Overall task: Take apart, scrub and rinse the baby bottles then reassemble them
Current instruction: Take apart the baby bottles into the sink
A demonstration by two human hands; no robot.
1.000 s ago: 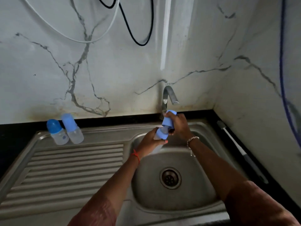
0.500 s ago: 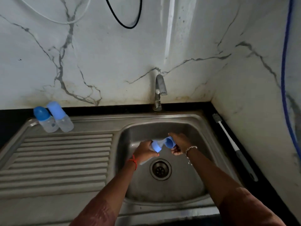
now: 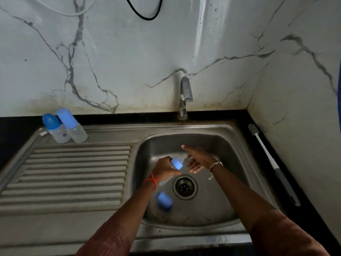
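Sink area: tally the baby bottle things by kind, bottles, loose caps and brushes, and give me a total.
Clear plastic baby bottles with blue caps, behind the drainboard: 2
Clear baby bottle with a blue collar, in the left hand: 1
Loose blue plastic cap in the steel sink basin: 1
Long-handled white and grey bottle brush: 1
Total: 5

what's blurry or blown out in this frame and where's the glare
Head view: the blue cap in the sink basin is smeared by motion blur, and the bottle held by the left hand is soft; a bright streak of glare runs down the marble wall above the tap; the basin itself is dim.
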